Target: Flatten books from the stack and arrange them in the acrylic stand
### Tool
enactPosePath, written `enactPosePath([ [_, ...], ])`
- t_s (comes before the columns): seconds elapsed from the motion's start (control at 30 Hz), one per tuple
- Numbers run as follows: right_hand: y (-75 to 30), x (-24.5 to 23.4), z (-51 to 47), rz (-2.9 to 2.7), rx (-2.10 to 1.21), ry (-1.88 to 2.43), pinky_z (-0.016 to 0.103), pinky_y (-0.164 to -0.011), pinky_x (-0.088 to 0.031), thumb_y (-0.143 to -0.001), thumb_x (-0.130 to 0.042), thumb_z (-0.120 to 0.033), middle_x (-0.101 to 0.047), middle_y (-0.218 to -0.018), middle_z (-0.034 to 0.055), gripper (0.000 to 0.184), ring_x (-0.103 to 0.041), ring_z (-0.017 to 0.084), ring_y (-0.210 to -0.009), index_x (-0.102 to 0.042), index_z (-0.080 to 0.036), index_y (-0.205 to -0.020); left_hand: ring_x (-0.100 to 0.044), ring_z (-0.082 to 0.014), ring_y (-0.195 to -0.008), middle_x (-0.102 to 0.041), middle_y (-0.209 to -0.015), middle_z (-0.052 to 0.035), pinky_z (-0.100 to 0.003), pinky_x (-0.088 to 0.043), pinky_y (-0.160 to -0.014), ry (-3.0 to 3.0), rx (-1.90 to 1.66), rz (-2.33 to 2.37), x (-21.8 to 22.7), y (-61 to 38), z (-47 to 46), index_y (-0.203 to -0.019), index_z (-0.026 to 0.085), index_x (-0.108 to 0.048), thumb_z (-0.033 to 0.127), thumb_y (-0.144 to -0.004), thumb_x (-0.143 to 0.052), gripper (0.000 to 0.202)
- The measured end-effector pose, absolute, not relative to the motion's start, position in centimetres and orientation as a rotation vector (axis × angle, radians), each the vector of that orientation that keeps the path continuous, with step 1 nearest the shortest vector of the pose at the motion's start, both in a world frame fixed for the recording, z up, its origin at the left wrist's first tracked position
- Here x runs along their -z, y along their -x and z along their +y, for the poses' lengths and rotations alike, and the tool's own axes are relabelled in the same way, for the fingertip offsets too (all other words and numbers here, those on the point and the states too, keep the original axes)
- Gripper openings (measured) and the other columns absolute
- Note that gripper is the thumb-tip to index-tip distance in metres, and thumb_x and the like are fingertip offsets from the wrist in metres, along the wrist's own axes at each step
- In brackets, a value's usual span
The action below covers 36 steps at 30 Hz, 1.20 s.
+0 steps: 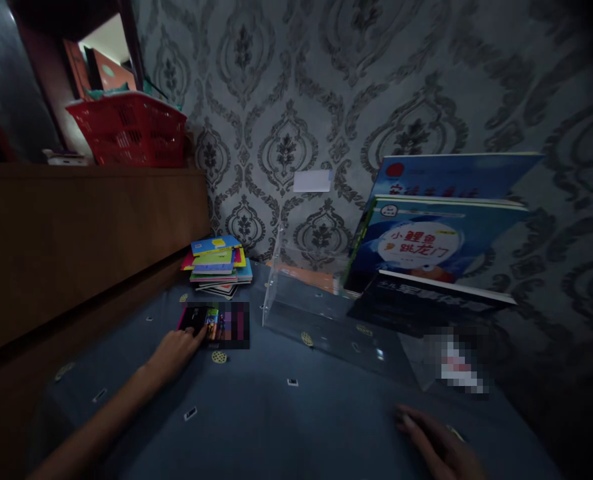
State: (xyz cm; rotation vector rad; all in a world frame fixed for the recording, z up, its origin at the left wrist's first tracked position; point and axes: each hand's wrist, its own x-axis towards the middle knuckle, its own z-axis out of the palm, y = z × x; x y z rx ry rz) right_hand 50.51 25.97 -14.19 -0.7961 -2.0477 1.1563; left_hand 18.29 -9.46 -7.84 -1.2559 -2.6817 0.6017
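Note:
On the left, my left hand (180, 350) rests at the lower left corner of a dark, pink-edged book (192, 317). A finger reaches over the cover, and part of that cover is blurred out. At the lower right, my right hand (434, 437) hovers by the cloth with its fingers loosely bent and nothing visible in it. Its nearest neighbour is a clear acrylic book stand (306, 310). Leaning in the stand's right side are a blue picture book (476, 233), another blue book (456, 177) behind it and a dark book (426, 303) in front.
A pile of colourful books (216, 263) stands behind the dark book. The blue patterned cloth (256, 413) covers the surface. To the left is a wooden cabinet (86, 227) with a red basket (136, 130) on top. A patterned wall (286, 87) closes off the back.

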Motion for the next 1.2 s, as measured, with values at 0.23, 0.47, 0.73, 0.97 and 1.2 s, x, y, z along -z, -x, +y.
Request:
enactPosePath([
  [0.23,-50.4,14.1,25.0,-2.1,-1.089,0.821,0.04,-0.073,-0.061,-0.071,-0.06,-0.064,-0.076,-0.084,0.0101,0.048,-0.072,0.027,-0.074,-0.073,-0.02,-0.087,-0.072,-0.0252,-0.089,-0.064,-0.118,-0.0229,-0.035,-0.056,-0.078,1.255,-0.655,-2.645,8.7,-20.9,-10.8,-0.148,0.015,-0.041,-0.007,-0.085,-0.035,0.067],
  [0.47,-50.6,13.8,24.2,-2.174,-1.055,0.744,0.038,-0.076,-0.057,-0.081,-0.055,-0.058,-0.074,-0.092,0.0112,0.046,-0.07,0.024,-0.077,-0.072,-0.018,-0.094,-0.071,-0.0307,-0.097,-0.055,-0.136,-0.0257,-0.041,-0.059,-0.078,1.374,-0.736,-2.656,8.1,-23.6,-10.7,-0.151,0.021,-0.036,-0.009,-0.083,-0.036,0.075],
  [0.73,-50.6,13.5,23.3,-2.227,-0.913,0.656,0.036,-0.076,-0.054,-0.089,-0.05,-0.036,-0.072,-0.086,0.0075,0.027,-0.068,0.022,-0.081,-0.071,-0.02,-0.092,-0.066,-0.0361,-0.112,-0.054,-0.14,-0.0214,-0.041,-0.062,-0.075,1.69,-0.593,-2.519,9.7,-26.1,-8.6,-0.15,0.031,-0.036,-0.007,-0.077,-0.042,0.083],
  [0.97,-51.1,13.1,22.2,-2.297,-0.765,0.639,0.038,-0.084,-0.054,-0.093,-0.049,-0.024,-0.069,-0.093,0.0071,0.022,-0.066,0.022,-0.09,-0.07,-0.021,-0.101,-0.057,-0.0371,-0.124,-0.053,-0.143,-0.0175,-0.045,-0.059,-0.086,1.883,-0.399,-2.368,11.5,-27.3,-3.9,-0.149,0.036,-0.037,-0.002,-0.079,-0.048,0.08],
  [1.2,-51.2,12.6,21.5,-2.315,-0.723,0.556,0.041,-0.096,-0.05,-0.092,-0.052,-0.019,-0.068,-0.112,0.0091,0.02,-0.063,0.023,-0.108,-0.068,-0.021,-0.105,-0.047,-0.0276,-0.136,-0.042,-0.153,-0.0023,-0.038,-0.055,-0.095,2.278,-0.242,-2.258,9.5,-27.8,1.4,-0.15,0.045,-0.026,0.001,-0.086,-0.043,0.078],
])
